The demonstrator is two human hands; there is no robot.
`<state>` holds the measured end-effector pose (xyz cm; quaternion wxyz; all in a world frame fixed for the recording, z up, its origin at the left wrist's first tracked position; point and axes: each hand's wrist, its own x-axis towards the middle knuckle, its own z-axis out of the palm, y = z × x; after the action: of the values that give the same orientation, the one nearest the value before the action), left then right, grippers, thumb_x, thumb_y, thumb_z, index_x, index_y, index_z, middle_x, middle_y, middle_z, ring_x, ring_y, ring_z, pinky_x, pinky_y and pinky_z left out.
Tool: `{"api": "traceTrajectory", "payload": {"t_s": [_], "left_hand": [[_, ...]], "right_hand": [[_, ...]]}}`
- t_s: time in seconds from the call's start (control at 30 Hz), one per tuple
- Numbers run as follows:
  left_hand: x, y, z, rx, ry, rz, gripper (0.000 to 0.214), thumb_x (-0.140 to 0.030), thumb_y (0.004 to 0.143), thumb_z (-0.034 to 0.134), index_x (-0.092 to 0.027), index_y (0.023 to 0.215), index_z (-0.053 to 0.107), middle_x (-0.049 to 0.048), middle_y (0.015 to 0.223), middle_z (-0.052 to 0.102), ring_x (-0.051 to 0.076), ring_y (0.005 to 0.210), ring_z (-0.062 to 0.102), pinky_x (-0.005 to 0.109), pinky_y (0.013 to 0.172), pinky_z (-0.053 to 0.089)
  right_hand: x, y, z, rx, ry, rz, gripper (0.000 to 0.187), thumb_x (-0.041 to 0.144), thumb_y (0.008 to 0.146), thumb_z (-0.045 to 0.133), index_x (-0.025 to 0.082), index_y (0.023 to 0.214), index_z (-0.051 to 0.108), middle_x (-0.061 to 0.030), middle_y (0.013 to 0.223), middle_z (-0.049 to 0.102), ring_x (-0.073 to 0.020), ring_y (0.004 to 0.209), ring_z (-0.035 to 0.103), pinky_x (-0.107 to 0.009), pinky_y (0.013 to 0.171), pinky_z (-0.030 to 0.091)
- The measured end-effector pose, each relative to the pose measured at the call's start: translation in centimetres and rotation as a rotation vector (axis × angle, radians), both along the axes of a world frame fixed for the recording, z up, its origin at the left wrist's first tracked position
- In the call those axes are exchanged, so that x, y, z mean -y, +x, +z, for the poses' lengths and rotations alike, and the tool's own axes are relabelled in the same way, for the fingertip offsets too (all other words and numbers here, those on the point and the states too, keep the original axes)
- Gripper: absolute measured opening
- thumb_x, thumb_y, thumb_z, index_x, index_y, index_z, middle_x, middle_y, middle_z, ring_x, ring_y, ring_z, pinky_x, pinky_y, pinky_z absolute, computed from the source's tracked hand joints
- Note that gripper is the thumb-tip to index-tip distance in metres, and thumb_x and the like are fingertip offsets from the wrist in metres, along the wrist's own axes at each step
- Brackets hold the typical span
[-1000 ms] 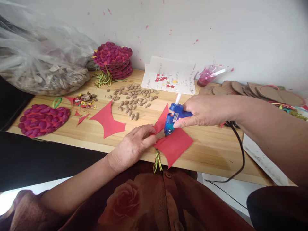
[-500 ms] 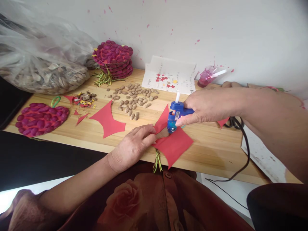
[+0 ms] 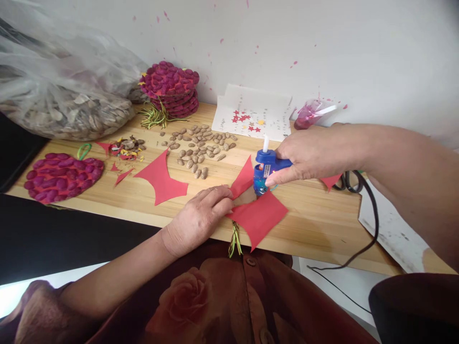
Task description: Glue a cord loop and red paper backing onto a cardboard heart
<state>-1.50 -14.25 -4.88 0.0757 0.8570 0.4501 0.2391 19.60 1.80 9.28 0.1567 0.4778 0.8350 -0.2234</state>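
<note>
My right hand [image 3: 299,155] is wrapped round a blue hot glue gun [image 3: 264,162], a white glue stick poking up from its back end. The gun's nozzle points down at a piece of brown cardboard [image 3: 246,197], where its tip is hard to see. My left hand [image 3: 204,210] grips the left edge of a red paper piece [image 3: 261,219] and the cardboard, fingertips closed on them. Another part of red paper [image 3: 244,177] sticks out behind the cardboard. Green and dark cords [image 3: 235,240] hang below it at the table's front edge.
Loose peanuts [image 3: 195,157], a red paper offcut [image 3: 161,179] and a purple-studded heart-like piece [image 3: 64,177] lie to the left. Behind stand a stack of similar pieces [image 3: 174,91], a plastic bag [image 3: 71,105] and a purple-stained cup [image 3: 307,114]. A black cable [image 3: 375,220] loops at right.
My right hand has shifted the glue gun slightly to the right and up. My left hand stays in nearly the same place on the red paper.
</note>
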Motion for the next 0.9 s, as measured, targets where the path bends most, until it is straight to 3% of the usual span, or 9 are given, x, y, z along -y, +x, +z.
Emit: {"api": "traceTrajectory", "payload": {"t_s": [0.07, 0.13, 0.27, 0.47, 0.6, 0.67, 0.8, 0.9], "left_hand": [[0.0, 0.0, 0.0, -0.002, -0.013, 0.004, 0.012, -0.015, 0.098, 0.050, -0.018, 0.107, 0.057, 0.0095, 0.125, 0.059, 0.022, 0.118, 0.058, 0.037, 0.101, 0.051], [0.0, 0.0, 0.0, 0.004, -0.019, 0.003, 0.012, -0.015, 0.098, 0.050, -0.019, 0.107, 0.057, 0.0093, 0.125, 0.059, 0.022, 0.117, 0.058, 0.037, 0.101, 0.051], [0.0, 0.0, 0.0, 0.018, -0.020, 0.000, 0.013, -0.014, 0.098, 0.049, -0.019, 0.107, 0.057, 0.0094, 0.125, 0.059, 0.022, 0.118, 0.058, 0.037, 0.101, 0.051], [0.0, 0.0, -0.1, 0.034, -0.010, -0.003, 0.014, -0.013, 0.098, 0.049, -0.019, 0.107, 0.058, 0.0099, 0.124, 0.060, 0.022, 0.117, 0.059, 0.038, 0.100, 0.053], [0.0, 0.0, -0.1, 0.034, -0.013, -0.006, 0.013, -0.014, 0.097, 0.050, -0.019, 0.107, 0.057, 0.0097, 0.124, 0.060, 0.022, 0.117, 0.059, 0.039, 0.100, 0.053], [-0.1, 0.0, 0.0, 0.031, -0.017, -0.005, 0.011, -0.015, 0.097, 0.050, -0.019, 0.106, 0.057, 0.0096, 0.123, 0.060, 0.023, 0.117, 0.059, 0.039, 0.101, 0.052], [-0.1, 0.1, 0.1, 0.041, -0.002, -0.007, 0.008, -0.016, 0.098, 0.051, -0.018, 0.102, 0.057, 0.0096, 0.121, 0.060, 0.023, 0.115, 0.060, 0.039, 0.100, 0.053], [-0.1, 0.1, 0.1, 0.069, 0.011, -0.001, 0.006, -0.017, 0.098, 0.051, -0.018, 0.100, 0.057, 0.0099, 0.118, 0.061, 0.022, 0.113, 0.060, 0.037, 0.098, 0.053]], "right_hand": [[0.0, 0.0, 0.1, 0.036, -0.013, -0.029, 0.064, 0.060, 0.097, 0.036, 0.016, 0.054, 0.055, 0.0052, 0.057, 0.053, -0.0021, 0.048, 0.046, -0.027, 0.050, 0.029], [0.0, 0.1, 0.1, 0.090, -0.035, -0.007, 0.059, 0.059, 0.093, 0.049, 0.016, 0.052, 0.056, 0.0061, 0.052, 0.049, -0.0027, 0.046, 0.044, -0.027, 0.048, 0.027], [-0.1, 0.1, 0.0, 0.177, -0.024, 0.145, 0.053, 0.059, 0.081, 0.067, 0.017, 0.050, 0.057, 0.0078, 0.046, 0.043, -0.0030, 0.043, 0.040, -0.029, 0.047, 0.026], [-0.2, 0.2, 0.0, 0.198, 0.034, 0.290, 0.056, 0.070, 0.073, 0.068, 0.018, 0.054, 0.060, 0.0069, 0.045, 0.042, -0.0056, 0.044, 0.041, -0.030, 0.049, 0.026], [0.0, 0.2, 0.1, 0.184, 0.086, 0.387, 0.058, 0.074, 0.075, 0.063, 0.019, 0.055, 0.059, 0.0055, 0.047, 0.046, -0.0067, 0.044, 0.042, -0.030, 0.049, 0.027], [0.3, -0.1, 0.4, 0.218, 0.086, 0.364, 0.057, 0.073, 0.077, 0.063, 0.020, 0.056, 0.060, 0.0046, 0.049, 0.048, -0.0079, 0.044, 0.043, -0.031, 0.049, 0.027], [1.2, 0.1, 1.2, 0.295, 0.095, 0.180, 0.053, 0.073, 0.076, 0.065, 0.022, 0.060, 0.061, 0.0018, 0.050, 0.051, -0.0131, 0.044, 0.047, -0.032, 0.048, 0.030], [1.7, 1.6, 1.3, 0.221, 0.161, 0.038, 0.051, 0.071, 0.076, 0.067, 0.023, 0.058, 0.059, 0.0006, 0.048, 0.051, -0.0150, 0.041, 0.047, -0.033, 0.049, 0.034]]}}
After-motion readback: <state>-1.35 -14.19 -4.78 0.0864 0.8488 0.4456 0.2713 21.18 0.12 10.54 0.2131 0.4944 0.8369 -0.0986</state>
